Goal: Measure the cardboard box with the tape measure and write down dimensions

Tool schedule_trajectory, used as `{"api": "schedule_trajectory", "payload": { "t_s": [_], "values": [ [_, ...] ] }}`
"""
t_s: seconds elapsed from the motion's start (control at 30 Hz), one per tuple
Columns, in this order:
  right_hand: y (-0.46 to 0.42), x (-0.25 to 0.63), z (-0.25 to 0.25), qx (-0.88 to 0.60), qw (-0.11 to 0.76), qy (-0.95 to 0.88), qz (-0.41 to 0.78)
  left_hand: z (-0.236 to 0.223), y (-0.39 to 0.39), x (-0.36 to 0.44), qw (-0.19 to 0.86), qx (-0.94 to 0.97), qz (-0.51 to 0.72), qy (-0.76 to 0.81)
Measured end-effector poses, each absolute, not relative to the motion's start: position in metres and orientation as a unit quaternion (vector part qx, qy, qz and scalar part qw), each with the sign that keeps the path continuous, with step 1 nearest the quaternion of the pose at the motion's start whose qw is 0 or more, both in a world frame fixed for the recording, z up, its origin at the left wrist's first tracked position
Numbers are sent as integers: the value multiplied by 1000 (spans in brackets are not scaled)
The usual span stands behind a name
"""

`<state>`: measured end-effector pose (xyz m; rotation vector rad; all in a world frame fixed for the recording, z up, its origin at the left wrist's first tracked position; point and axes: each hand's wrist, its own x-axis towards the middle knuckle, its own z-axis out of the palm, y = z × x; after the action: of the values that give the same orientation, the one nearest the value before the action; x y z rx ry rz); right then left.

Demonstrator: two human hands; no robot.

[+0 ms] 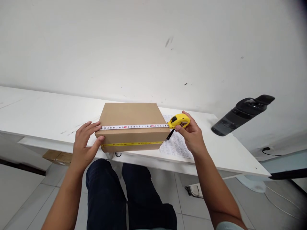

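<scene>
A brown cardboard box [130, 113] sits at the white table's front edge. Across its top, near the front edge, runs the pulled-out white blade [134, 126] of a tape measure. My left hand [85, 140] is at the box's left end, fingertips over the blade's end, thumb against the front face; the blade's tip is hidden. Just off the box's right edge, my right hand [192, 132] is closed on the yellow tape measure case [178, 121], from which a black strap [170, 134] hangs. A yellow printed strip [131, 144] crosses the box's front face.
Under the tape measure case lies a patterned paper sheet [177, 145]. A dark bottle [240, 116] stands towards the right end of the white table [43, 108]. Behind is a scuffed wall [144, 48]. Below the table, another cardboard box [57, 157] lies at left.
</scene>
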<state>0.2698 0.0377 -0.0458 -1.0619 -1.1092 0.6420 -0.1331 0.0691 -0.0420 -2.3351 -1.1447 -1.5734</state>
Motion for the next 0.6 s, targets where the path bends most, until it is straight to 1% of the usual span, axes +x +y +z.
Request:
{"api": "schedule_trajectory", "payload": {
  "t_s": [0.07, 0.13, 0.2, 0.27, 0.37, 0.43, 0.53, 0.6],
  "values": [
    [39, 271, -45, -468, 676, -495, 282, -41, 68, -135, 95, -755, -532, -371],
    [33, 271, -43, -462, 685, -496, 266, -38, 58, -138, 162, -745, -538, -361],
    [16, 270, -40, -445, 698, -501, 252, -34, 35, -139, 237, -730, -541, -343],
    [-11, 264, -38, -422, 691, -521, 269, -31, 1, -133, 271, -735, -537, -313],
    [-52, 244, -38, -378, 615, -589, 363, -29, -45, -106, 247, -796, -490, -256],
    [-69, 226, -41, -344, 561, -619, 429, -31, -59, -79, 225, -821, -482, -209],
    [-75, 204, -49, -317, 510, -633, 488, -41, -58, -48, 181, -829, -506, -154],
    [-72, 198, -55, -317, 489, -642, 498, -49, -50, -41, 163, -845, -489, -144]
  ]
}}
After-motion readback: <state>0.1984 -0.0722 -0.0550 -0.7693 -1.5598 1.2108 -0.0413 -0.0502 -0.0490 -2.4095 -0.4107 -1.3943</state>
